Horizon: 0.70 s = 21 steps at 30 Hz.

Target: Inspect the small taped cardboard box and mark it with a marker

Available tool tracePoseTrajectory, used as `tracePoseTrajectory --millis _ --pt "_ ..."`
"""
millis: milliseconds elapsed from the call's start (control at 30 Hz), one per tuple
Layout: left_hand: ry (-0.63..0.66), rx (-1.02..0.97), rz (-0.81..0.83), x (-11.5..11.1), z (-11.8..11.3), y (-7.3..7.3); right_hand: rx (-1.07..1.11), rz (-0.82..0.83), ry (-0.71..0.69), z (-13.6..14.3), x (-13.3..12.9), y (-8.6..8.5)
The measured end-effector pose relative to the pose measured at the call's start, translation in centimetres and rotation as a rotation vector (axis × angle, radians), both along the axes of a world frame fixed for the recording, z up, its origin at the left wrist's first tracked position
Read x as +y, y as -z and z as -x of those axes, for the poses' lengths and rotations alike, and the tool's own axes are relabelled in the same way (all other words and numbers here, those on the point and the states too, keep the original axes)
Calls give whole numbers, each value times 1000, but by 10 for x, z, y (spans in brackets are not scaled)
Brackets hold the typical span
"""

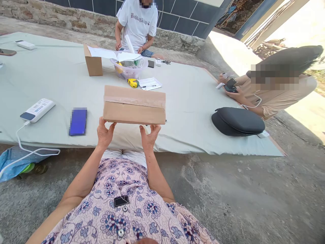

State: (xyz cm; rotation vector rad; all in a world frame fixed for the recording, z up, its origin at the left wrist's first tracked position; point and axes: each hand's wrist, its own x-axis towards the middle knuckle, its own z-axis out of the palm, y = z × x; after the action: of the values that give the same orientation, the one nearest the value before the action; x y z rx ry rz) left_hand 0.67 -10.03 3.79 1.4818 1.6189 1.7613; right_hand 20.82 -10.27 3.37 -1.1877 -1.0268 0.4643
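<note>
Floral shirt (122, 203) below carton (134, 113). My left fingers (102, 122), right fingers (155, 128) clamped on carton's lower edge; uneven grip could tip it onto phone (78, 121) at carton's left.

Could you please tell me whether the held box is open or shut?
The box looks shut on the facing side: tape runs along its seam. Hidden sides: cannot tell.

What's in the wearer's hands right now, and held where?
A brown rectangular cardboard box, held along its near lower edge: the left hand by its left corner, the right hand toward its right end.
</note>
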Motion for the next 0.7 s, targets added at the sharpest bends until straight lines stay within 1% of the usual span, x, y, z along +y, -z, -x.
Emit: tracePoseTrajectory --millis 167,267,333,400,567,700 --pt "-36 37 -2 -1 -1 0 10 74 -39 -1 -2 -3" --pt "-1 64 4 -4 -1 -4 -17 139 -54 -3 -5 -6" --pt "20 93 -8 -6 0 -6 -55 154 -44 -6 -7 -7" --pt "12 127 -38 -8 1 -10 -94 134 -24 -8 -9 -8" --pt "3 186 -119 -12 3 -19 -140 26 12 -11 -11 -10" --pt "63 112 -94 -13 0 -24 -194 -2 26 -15 -11 -15"
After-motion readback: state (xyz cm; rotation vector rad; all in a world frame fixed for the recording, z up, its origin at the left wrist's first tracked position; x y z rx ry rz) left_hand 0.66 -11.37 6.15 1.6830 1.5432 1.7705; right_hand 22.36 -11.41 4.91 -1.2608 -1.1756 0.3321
